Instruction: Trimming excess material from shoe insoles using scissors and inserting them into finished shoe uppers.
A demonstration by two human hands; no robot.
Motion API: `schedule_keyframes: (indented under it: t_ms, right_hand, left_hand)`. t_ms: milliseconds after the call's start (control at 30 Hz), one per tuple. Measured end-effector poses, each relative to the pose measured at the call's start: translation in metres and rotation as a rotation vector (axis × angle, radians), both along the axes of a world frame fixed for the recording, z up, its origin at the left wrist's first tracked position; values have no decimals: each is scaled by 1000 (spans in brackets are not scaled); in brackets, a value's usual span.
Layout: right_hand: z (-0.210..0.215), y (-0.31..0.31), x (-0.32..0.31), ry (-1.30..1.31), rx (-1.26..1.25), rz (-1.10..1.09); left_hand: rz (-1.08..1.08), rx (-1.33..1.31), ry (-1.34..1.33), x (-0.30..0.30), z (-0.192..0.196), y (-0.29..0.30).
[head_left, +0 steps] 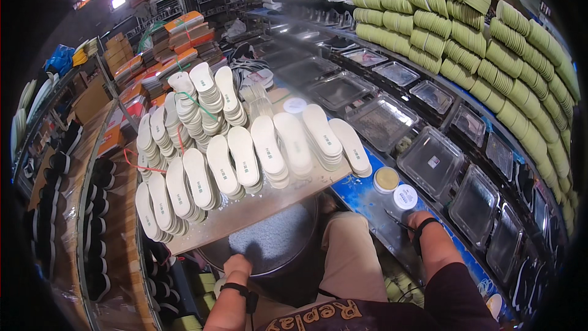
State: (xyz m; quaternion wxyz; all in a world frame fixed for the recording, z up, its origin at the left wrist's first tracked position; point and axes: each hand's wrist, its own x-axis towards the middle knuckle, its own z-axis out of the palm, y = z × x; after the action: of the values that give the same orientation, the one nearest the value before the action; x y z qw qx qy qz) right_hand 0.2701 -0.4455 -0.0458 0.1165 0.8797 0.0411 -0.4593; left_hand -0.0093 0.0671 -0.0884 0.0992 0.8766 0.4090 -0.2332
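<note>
My left hand [237, 265] is closed, knuckles up, at the near rim of a large round metal tub [311, 233]. What it holds, if anything, is hidden. Pale granular material [272, 239] fills the tub. My right hand [419, 220] rests low over the blue bench on the right, its fingers closed around a thin dark tool [397, 219] whose exact kind I cannot make out. Just beyond that hand lie a white round lid [405, 197] and an open round tin [386, 179] with yellowish contents. White insoles [247, 156] stand in several stacks on a board [245, 216] ahead.
Clear plastic trays [431, 160] line the conveyor on the right. Bundled green insoles [465, 37] are piled behind it. On the left, wooden racks [125, 233] hold black shoes [98, 239]. Orange boxes [187, 22] are heaped at the back. One insole stack overhangs the blue bench [367, 208].
</note>
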Motion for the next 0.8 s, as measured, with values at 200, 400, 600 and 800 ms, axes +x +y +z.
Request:
schedule_keyframes:
  t_ms: [200,400,600,800]
  right_hand:
    - [10,7,-2,9,-2,5]
    - [2,4,2,34,-30,18]
    - [-8,-1,9,112,-33,-31]
    - [-14,-3,12,125,-31,-19]
  left_hand:
    - [7,2,-6,-1,-8,4]
    - [17,0,-9,0,-8,3]
    - [11,0,1,1,3,-2]
    - [6,6,14,1,5,-2]
